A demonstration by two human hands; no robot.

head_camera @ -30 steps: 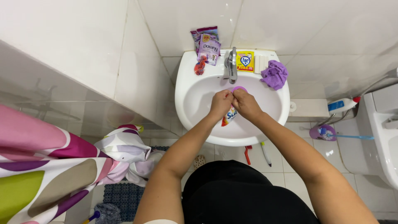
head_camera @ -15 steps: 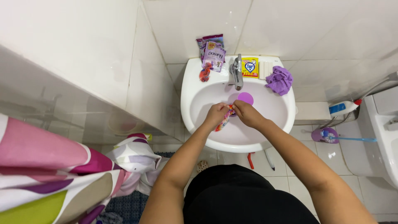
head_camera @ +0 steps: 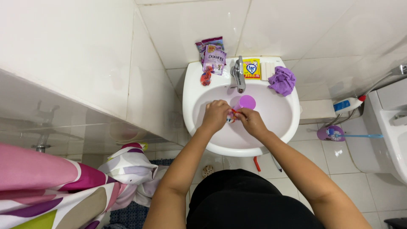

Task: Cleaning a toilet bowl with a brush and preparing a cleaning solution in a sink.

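Both my hands meet over the bowl of a white sink (head_camera: 193, 111). My left hand (head_camera: 215, 114) and my right hand (head_camera: 250, 121) together grip a small red and white packet (head_camera: 231, 116), pinched between the fingers of each. Just beyond the hands a round purple plug (head_camera: 247, 102) lies in the bowl, below the metal tap (head_camera: 238, 74). What the packet holds cannot be made out.
On the sink's back ledge stand purple sachets (head_camera: 213, 55), a small red object (head_camera: 206, 77), a yellow packet (head_camera: 252, 68), a white soap bar (head_camera: 268, 69) and a purple cloth (head_camera: 282, 80). A patterned curtain (head_camera: 51, 191) hangs at left; a toilet (head_camera: 392, 131) stands at right.
The view shifted, so the sink sits more central. My hands stay together on the small packet and have come slightly nearer me, uncovering the purple plug.
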